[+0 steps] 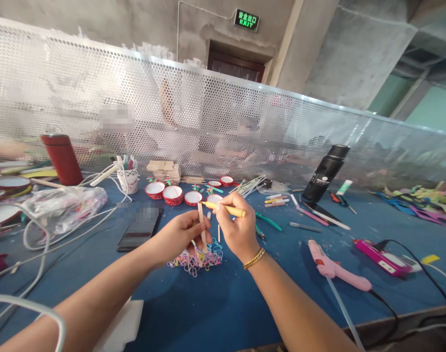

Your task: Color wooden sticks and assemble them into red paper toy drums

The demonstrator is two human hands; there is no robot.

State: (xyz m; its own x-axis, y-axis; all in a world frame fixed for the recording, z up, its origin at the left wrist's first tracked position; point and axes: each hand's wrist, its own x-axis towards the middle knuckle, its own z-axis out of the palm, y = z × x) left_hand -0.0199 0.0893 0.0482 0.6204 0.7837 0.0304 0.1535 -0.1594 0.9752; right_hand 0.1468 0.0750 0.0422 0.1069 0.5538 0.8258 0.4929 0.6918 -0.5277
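Between the fingers of my left hand (186, 230) a flat wooden craft stick (202, 227) stands almost upright. My right hand (239, 225) grips a yellow marker pen (230, 210), its tip at the upper end of the stick; whether it touches I cannot tell. Below both hands lies a heap of pastel rubber bands (197, 261), partly covered by my left hand. Just beyond them sit small red-rimmed white dishes (173, 194), some stacked. Green-handled pliers (268, 221) lie to the right of my right hand.
A phone (139, 229) rests left of my hands, near a red flask (62, 159) and white cables (43, 244). To the right are a pink glue gun (338, 271), a magenta power strip (382, 257) and a black bottle (325, 173). A perforated metal screen (193, 117) borders the blue table's back.
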